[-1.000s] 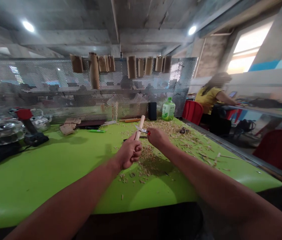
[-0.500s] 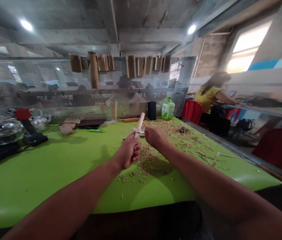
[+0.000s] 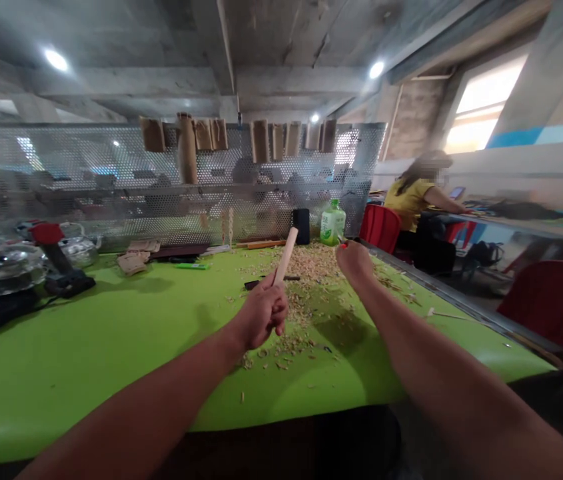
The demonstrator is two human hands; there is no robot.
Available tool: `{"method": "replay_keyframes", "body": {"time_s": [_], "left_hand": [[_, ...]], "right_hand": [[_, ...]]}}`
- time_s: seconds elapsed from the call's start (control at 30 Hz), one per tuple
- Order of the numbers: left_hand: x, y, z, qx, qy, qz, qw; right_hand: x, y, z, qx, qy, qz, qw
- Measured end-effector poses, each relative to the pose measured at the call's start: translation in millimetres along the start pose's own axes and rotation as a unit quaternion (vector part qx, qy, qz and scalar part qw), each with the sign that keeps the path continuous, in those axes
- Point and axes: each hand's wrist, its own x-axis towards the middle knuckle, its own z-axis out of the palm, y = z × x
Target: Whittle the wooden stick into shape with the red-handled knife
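My left hand [image 3: 262, 312] is closed around the lower end of a pale wooden stick [image 3: 287, 253], which points up and away over the table. Off to the right, my right hand [image 3: 356, 261] is closed on a knife [image 3: 342, 245]; a bit of its red handle shows, and most of it is hidden by the fist. The knife is apart from the stick. Wood shavings [image 3: 306, 313] lie under and between my hands. Just beyond my left hand lies a dark tool [image 3: 252, 285], partly covered.
The green table [image 3: 126, 347] bears a red-and-black power tool [image 3: 54, 257] and glass pots [image 3: 1, 260] at left. A green-labelled bottle [image 3: 332, 223] and black box [image 3: 302, 226] stand by the perforated screen [image 3: 126, 200]. A person in yellow [image 3: 408, 200] sits at right.
My right hand has swung right with the knife, away from the stick that the blade lay across before. The stick in my left hand now leans more to the right.
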Motion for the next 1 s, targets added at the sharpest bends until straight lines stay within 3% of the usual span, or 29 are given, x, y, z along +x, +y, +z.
{"method": "replay_keyframes", "body": {"time_s": [0.17, 0.33, 0.53, 0.77, 0.87, 0.93, 1.0], "left_hand": [[14, -1, -11.6, 0.002, 0.048, 0.008, 0.999], [17, -1, -14.1, 0.037, 0.061, 0.021, 0.997], [16, -4, -12.0, 0.118, 0.067, 0.042, 0.990], [8, 5, -0.2, 0.080, 0.077, 0.019, 0.994], [-2, 5, 4.7, 0.082, 0.062, 0.011, 0.995], [-10, 3, 9.0, 0.100, 0.013, -0.006, 0.995], [-14, 0, 12.7, 0.104, -0.047, -0.019, 0.993]], "right_hand": [[-47, -37, 11, 0.012, -0.037, -0.138, 0.990], [-88, -61, 18, -0.059, -0.087, -0.283, 0.953], [-88, -59, 18, -0.090, -0.085, -0.308, 0.943], [-83, -61, 19, -0.079, -0.053, -0.324, 0.941], [-62, -51, 17, -0.045, -0.060, -0.258, 0.963], [-36, -32, 11, -0.020, -0.078, -0.117, 0.990], [-10, -7, 6, -0.004, -0.075, 0.020, 0.997]]}}
